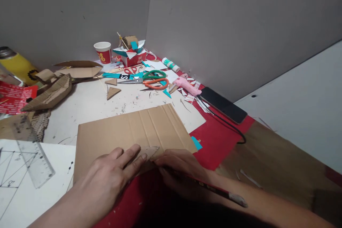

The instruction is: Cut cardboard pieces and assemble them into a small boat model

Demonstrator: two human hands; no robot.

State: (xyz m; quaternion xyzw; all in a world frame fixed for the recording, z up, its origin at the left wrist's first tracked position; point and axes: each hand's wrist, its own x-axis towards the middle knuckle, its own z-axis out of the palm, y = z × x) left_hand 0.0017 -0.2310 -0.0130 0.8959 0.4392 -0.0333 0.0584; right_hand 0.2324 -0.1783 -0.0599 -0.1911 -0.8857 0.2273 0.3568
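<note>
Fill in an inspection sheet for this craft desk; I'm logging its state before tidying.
Surface: table, red mat and white sheets, speckled with scraps.
Job's things: cardboard sheet lying flat; small template pressed on its near edge; pencil.
Clutter: scissors, pink glue gun, paper cup, clear ruler, glue stick, cardboard offcuts.
Grippers: left hand flat on the template; right hand holding the pencil.
Cables: black cable from the phone.
Surroundings: grey walls; nothing seen of other people.
</note>
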